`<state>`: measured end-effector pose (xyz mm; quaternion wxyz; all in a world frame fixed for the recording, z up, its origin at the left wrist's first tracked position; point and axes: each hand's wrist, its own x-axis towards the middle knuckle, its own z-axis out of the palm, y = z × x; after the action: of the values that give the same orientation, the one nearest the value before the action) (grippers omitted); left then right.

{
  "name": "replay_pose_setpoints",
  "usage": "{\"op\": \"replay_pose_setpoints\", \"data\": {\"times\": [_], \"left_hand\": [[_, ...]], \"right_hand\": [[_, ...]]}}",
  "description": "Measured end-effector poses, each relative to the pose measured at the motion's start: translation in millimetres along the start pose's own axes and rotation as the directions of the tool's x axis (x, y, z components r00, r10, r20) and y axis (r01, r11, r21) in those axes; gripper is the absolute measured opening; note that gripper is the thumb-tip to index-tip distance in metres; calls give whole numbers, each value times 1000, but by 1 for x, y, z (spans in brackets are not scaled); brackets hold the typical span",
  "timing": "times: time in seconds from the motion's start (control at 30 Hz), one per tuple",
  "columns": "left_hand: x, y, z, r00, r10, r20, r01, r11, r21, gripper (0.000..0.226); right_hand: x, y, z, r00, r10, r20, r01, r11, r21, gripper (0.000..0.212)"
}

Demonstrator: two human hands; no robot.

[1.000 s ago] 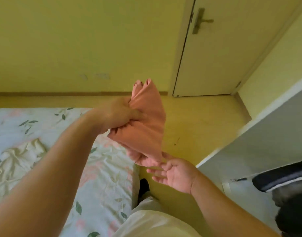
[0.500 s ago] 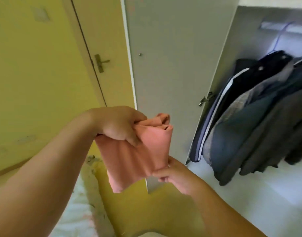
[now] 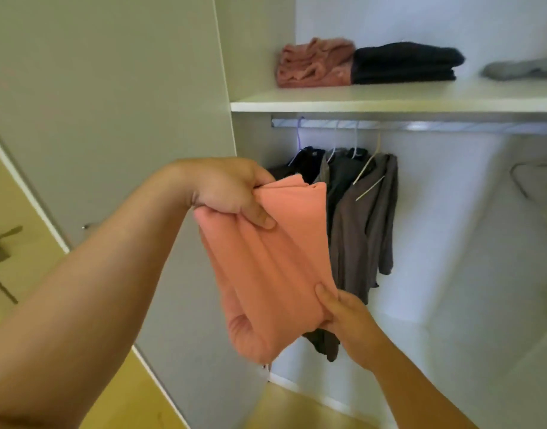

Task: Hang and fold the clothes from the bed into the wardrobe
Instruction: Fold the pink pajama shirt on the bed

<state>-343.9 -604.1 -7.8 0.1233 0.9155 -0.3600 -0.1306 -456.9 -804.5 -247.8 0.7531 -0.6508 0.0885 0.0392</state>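
Folded cloth [image 3: 266,274], held before the open wardrobe [image 3: 451,243]. My left hand [image 3: 229,193] grips its top end, fingers curled round the fold; my right hand [image 3: 343,317] pinches its lower corner. The long axis runs steeply, top end up. The shelf [image 3: 390,102] lies above and to the right, well apart; my left hand is nearer it. Judged: the next move is a lift up and rightward.

The person has turned from the bed to the open wardrobe [image 3: 451,243], whose shelf [image 3: 390,102] and rail [image 3: 451,125] have come into view; the right hand [image 3: 346,317], open a second ago, now pinches the lower edge of the folded orange garment [image 3: 266,264].
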Motion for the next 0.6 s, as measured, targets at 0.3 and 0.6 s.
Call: {"op": "replay_pose_setpoints", "data": {"times": [0.3,0.6], "left_hand": [[76,85,-26,918,380,117,-397,860,321,30],[117,151,-38,781,618,91,-622,755,209,33]], "right_hand": [[-41,-95,-60,948,-285,-139,226,916,-332,118],[-89,-180,-99,902,-354,-245,239,884,-401,69]]}}
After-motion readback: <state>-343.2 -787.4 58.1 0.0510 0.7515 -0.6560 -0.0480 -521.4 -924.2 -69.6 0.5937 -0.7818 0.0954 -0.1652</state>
